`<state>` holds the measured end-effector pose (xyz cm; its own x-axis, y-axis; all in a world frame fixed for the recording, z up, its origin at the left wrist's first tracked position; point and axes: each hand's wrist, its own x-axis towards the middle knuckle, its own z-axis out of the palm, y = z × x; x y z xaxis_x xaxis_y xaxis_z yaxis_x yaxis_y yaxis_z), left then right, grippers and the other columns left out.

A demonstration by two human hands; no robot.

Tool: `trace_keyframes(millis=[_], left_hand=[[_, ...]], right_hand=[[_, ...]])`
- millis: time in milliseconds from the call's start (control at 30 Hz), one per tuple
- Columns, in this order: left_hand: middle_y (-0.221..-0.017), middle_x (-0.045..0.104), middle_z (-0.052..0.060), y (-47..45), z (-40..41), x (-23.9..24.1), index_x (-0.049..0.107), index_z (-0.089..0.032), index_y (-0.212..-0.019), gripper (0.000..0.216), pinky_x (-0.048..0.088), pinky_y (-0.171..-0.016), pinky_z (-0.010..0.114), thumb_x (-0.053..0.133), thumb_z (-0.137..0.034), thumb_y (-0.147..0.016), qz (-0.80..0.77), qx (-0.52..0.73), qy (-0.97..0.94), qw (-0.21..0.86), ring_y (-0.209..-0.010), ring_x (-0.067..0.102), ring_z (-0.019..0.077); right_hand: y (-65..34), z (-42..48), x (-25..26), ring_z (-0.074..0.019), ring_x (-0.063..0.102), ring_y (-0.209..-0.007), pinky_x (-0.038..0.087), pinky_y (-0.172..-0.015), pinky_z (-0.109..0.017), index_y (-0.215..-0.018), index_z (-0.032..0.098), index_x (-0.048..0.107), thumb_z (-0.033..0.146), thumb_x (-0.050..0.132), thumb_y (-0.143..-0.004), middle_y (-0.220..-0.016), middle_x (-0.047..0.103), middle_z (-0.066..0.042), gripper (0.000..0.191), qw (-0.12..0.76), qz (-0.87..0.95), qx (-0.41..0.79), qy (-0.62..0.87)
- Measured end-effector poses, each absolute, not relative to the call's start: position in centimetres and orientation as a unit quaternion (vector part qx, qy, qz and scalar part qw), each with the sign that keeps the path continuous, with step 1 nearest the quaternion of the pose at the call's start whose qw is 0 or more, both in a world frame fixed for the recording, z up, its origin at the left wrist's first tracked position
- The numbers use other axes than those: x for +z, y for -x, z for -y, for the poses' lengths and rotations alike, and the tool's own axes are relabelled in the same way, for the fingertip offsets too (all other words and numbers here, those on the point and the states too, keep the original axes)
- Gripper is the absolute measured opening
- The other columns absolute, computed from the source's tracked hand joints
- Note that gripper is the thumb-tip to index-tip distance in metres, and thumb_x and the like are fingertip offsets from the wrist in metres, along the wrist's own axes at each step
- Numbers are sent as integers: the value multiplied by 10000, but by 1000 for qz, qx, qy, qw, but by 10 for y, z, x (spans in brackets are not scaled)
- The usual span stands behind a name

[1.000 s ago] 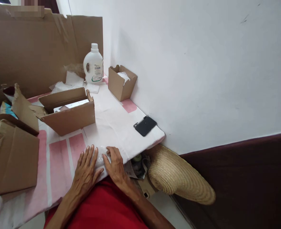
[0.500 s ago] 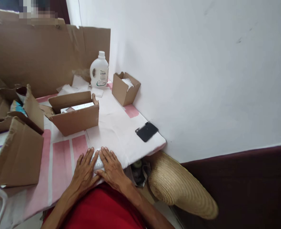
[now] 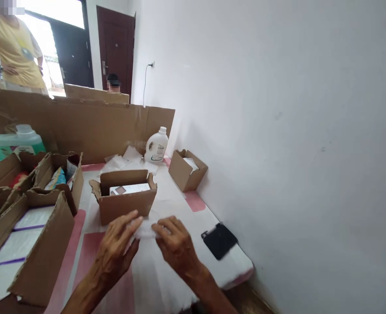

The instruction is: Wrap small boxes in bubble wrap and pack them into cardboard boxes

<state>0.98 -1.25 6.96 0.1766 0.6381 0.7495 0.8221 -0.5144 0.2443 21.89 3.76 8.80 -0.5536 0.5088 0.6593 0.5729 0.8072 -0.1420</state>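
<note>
Between my two hands is a small piece of bubble wrap (image 3: 146,230), whitish and blurred by motion, raised off the table. My left hand (image 3: 116,244) grips its left end with fingers bent. On its right end, my right hand (image 3: 175,240) has its fingers curled and closed. Whether anything lies inside the wrap cannot be seen. Just beyond the hands stands an open cardboard box (image 3: 125,209) holding a white printed box (image 3: 130,189). To the right of my right hand lies a flat black clipboard-like plate (image 3: 219,242).
Cardboard boxes (image 3: 45,257) with white packs stand at left. A white jug (image 3: 156,146), flat white sheets (image 3: 124,162) and a small cardboard box (image 3: 188,170) are at the back. Behind a cardboard screen (image 3: 91,128) are people, one in a yellow top (image 3: 16,48). A wall (image 3: 278,131) bounds the right.
My hands have gone from lying flat on the bubble wrap at the table's edge to holding it up, farther forward near the box. The view has tilted up.
</note>
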Motion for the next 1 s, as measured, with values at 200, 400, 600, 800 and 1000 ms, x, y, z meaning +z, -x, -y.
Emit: trace_keyframes(millis=[200, 400, 600, 800, 1000], left_hand=[[-1379, 574, 123, 11, -16, 110, 515, -242, -1386, 469, 443, -1078, 454, 607, -216, -926, 550, -494, 650, 177, -1279, 553, 274], [-1337, 589, 120, 33, -21, 86, 582, -225, -1306, 388, 434, -1056, 443, 605, -183, -921, 570, -480, 637, 198, -1241, 560, 266], [-1309, 602, 108, 41, -26, 91, 605, -235, -1260, 341, 433, -1068, 454, 595, -187, -923, 567, -491, 637, 180, -1237, 564, 261], [-1295, 602, 96, 43, -40, 86, 615, -257, -1258, 331, 424, -1080, 460, 592, -245, -928, 583, -518, 607, 153, -1220, 565, 261], [-1439, 504, 124, 39, -37, 82, 487, -244, -1434, 566, 356, -1159, 531, 596, -426, -908, 644, -560, 513, 91, -1353, 462, 315]], right_hand=[[-176, -138, 173, -243, 568, -950, 497, -843, -367, -1096, 207, 668, 133, 502, -988, -1018, 664, -86, 212, 386, 868, -138, 278], [-121, -194, 159, -224, 605, -986, 495, -821, -314, -986, 158, 724, 126, 611, -947, -1032, 686, -104, 124, 128, 957, -83, 246], [-133, -203, 162, -157, 670, -833, 488, -767, -248, -987, 210, 782, 351, 718, -907, -973, 745, -29, 175, 106, 941, 254, 197], [-125, -217, 145, -138, 638, -788, 472, -735, -230, -929, 198, 808, 178, 783, -823, -914, 711, -21, 110, 197, 907, 312, 203], [-128, -209, 155, -139, 633, -779, 471, -739, -240, -874, 230, 813, 264, 802, -816, -876, 696, -6, 68, 199, 893, 359, 186]])
